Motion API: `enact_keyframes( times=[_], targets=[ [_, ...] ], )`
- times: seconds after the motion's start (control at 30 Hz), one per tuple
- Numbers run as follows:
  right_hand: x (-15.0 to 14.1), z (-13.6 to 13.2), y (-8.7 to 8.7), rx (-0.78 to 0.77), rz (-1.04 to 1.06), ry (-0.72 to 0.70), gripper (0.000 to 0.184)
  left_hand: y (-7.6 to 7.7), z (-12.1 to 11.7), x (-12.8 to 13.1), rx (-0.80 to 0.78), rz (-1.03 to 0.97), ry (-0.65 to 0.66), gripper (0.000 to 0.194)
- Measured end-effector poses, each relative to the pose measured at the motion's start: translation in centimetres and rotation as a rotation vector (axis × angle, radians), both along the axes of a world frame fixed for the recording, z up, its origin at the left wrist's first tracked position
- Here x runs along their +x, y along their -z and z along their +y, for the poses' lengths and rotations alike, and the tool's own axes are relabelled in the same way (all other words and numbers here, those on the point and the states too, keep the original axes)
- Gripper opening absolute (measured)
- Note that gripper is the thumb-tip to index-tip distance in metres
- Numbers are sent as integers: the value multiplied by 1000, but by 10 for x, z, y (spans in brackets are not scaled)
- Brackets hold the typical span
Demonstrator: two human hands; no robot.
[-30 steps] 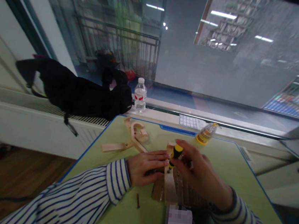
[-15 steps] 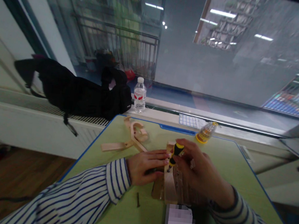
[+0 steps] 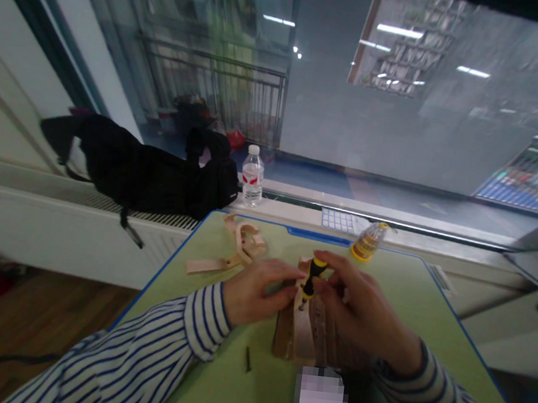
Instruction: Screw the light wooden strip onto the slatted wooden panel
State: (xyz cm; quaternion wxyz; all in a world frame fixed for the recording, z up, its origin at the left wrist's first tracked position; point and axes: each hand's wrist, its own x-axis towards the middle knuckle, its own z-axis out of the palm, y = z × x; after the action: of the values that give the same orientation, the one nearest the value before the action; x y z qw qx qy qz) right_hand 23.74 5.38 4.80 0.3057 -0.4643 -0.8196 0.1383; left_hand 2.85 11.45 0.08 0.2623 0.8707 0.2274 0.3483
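Screwdriver: slanting, handle up windowward, tip down at our pale wooden piece, over the bench
Right hand: fingers clamped on its handle
Left hand: alongside (grip or gap, we can't tell)

Bare hands are numbering two, one left hand and one right hand. Counting one each are a yellow-and-black screwdriver, a thin dark metal screw, a clear white-capped plastic bottle, a clear yellow-based conical container, a black fabric bag and a pale green blue-edged table. Overlapping pale wooden pieces are preventing an exact count.
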Motion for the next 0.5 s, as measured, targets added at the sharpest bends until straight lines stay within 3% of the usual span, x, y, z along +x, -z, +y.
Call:
enact_keyframes(
  times=[0.1,0.2,0.37,0.5],
  targets=[
    [2,-1,-8,65,8,-46,31,-33,-1,3,-206,178,51,22],
    [4,-1,-14,126,-1,-69,29,-52,-1,8,-266,227,143,22],
    [0,-1,-26,130,-33,-83,25,-49,-2,18,-260,167,-51,24],
    [-4,0,-33,125,-51,-98,20,-45,-3,21,-250,189,-68,25]
  ],
)
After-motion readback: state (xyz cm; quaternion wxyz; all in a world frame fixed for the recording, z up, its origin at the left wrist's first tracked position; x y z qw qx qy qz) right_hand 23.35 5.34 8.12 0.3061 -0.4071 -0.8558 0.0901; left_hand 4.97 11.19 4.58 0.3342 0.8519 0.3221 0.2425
